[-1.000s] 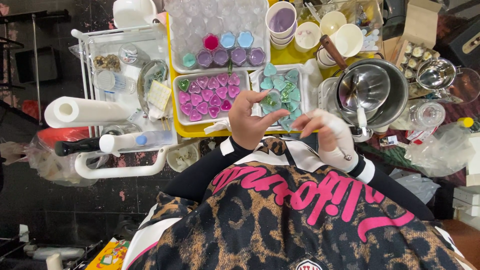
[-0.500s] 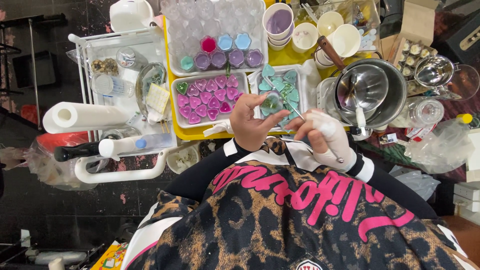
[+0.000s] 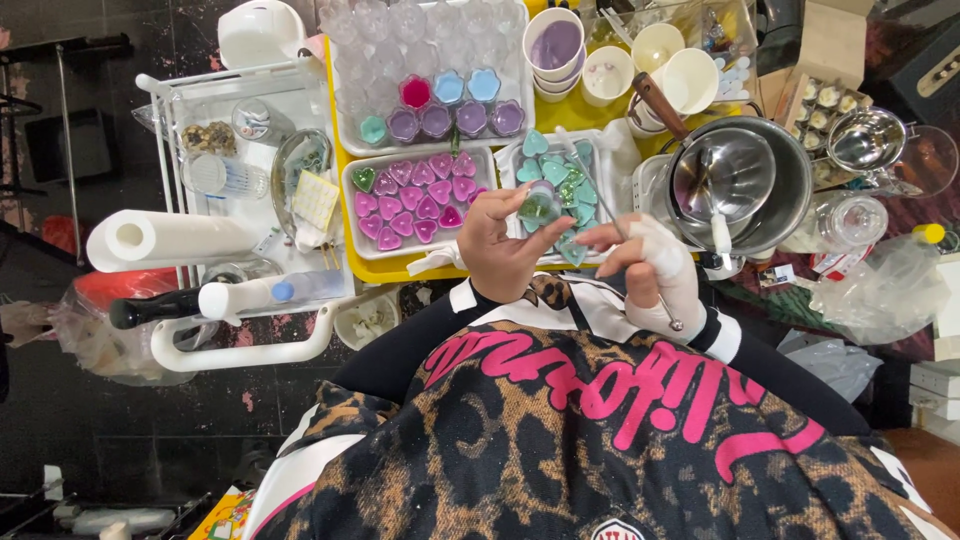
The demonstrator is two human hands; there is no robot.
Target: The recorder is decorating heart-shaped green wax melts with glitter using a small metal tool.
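My left hand (image 3: 503,248) holds a small green heart-shaped cup (image 3: 540,208) at its fingertips, just in front of a white tray of teal heart cups (image 3: 585,165). My right hand (image 3: 648,268), partly wrapped in white, grips a thin metal rod (image 3: 600,195). The rod slants up over the teal tray, close to the green cup. A white tray of pink heart cups (image 3: 420,195) lies left of my left hand. Both trays rest on a yellow tray (image 3: 338,180).
A steel pot (image 3: 745,180) with a wooden handle stands to the right, with paper cups (image 3: 555,45) behind it. At the back a clear tray (image 3: 430,60) holds flower-shaped cups. On the left, a white cart (image 3: 240,350) carries a paper towel roll (image 3: 165,240) and bottles. Plastic bags lie at far right.
My left hand has turned and raised the green cup so it shows at the fingertips. My right hand has shifted slightly, with the rod still in it.
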